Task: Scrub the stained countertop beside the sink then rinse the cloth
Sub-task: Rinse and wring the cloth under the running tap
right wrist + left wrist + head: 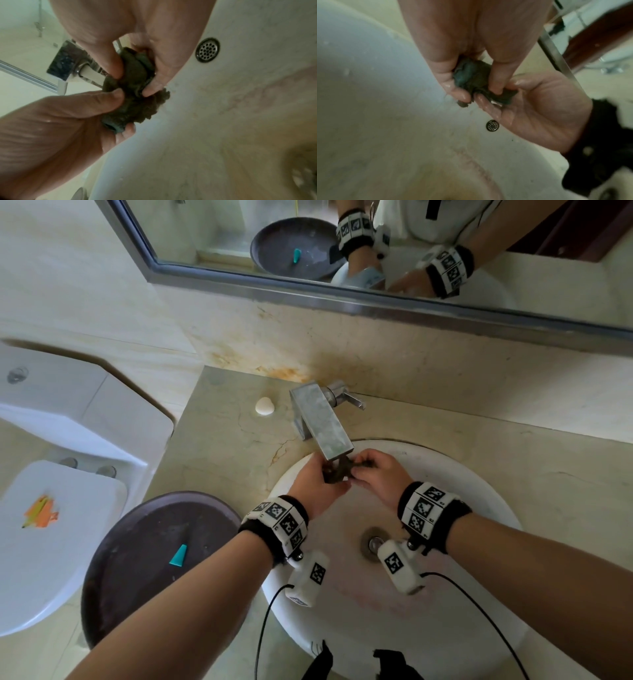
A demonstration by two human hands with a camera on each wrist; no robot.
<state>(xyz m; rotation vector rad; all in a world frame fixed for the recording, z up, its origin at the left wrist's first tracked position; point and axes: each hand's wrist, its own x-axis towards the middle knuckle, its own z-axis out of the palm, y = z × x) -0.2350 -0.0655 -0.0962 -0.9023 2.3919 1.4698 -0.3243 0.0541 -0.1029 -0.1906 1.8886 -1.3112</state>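
Observation:
A dark, wet, crumpled cloth hangs just under the spout of the square metal faucet, above the white sink. My left hand grips its left part with curled fingers, and my right hand pinches the right part. In the left wrist view the cloth is bunched in my left hand, with my wet right hand under it. From the right wrist, thumb and fingers of my right hand squeeze the cloth. No water stream is plainly visible. The beige countertop lies left of the sink.
A dark round basin holding a teal piece sits at the counter's front left. A small white soap piece lies near the faucet. Rusty stains mark the backsplash. A white toilet stands left; a mirror is above.

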